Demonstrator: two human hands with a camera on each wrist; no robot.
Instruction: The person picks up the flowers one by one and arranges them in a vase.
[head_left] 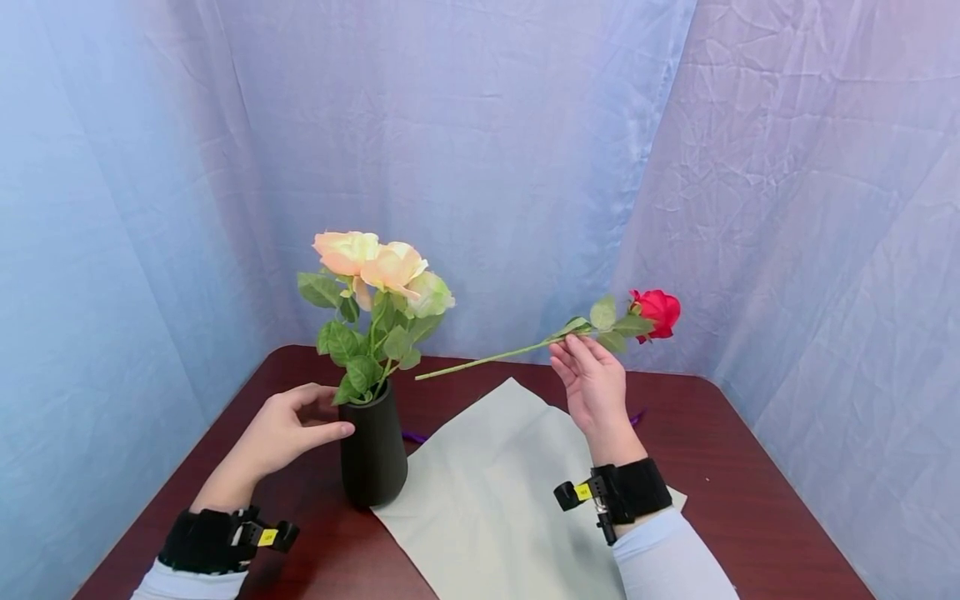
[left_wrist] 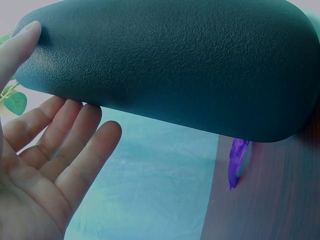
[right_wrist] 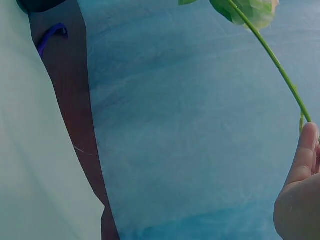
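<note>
The step in hand appears to be transfer of a single stem between the black vase (head_left: 372, 454) and the sheet of pale green wrapping paper (head_left: 495, 492).

**Right hand.** The right hand (head_left: 592, 385) pinches the red rose (head_left: 657, 311) by its stem, just below the leaves under the bloom. The rose lies nearly level in the air: bloom at 3 o'clock of the hand, cut end pointing to 9 o'clock, toward the vase mouth but apart from it. In the right wrist view only one fingertip shows against the stem (right_wrist: 280, 70); the rest of the grip is out of frame.

**Left hand.** The left hand (head_left: 288, 429) rests at 9 o'clock of the vase. The thumb presses the vase wall; the fingers are spread and relaxed beside it, not wrapped around it. This reads as steadying.

**Vase contents.** Peach and cream roses (head_left: 382, 267) stand upright in the vase with their leaves.

**Surroundings.** The paper lies flat on the dark wooden table (head_left: 750, 500), at 3 o'clock of the vase. A purple ribbon (head_left: 414, 437) shows beyond the paper's far edge.

**Next move, as judged.** Either placement calls for a firm pinch and a turn of the wrist to re-aim the stem, while the left hand holds the vase against tipping.
</note>
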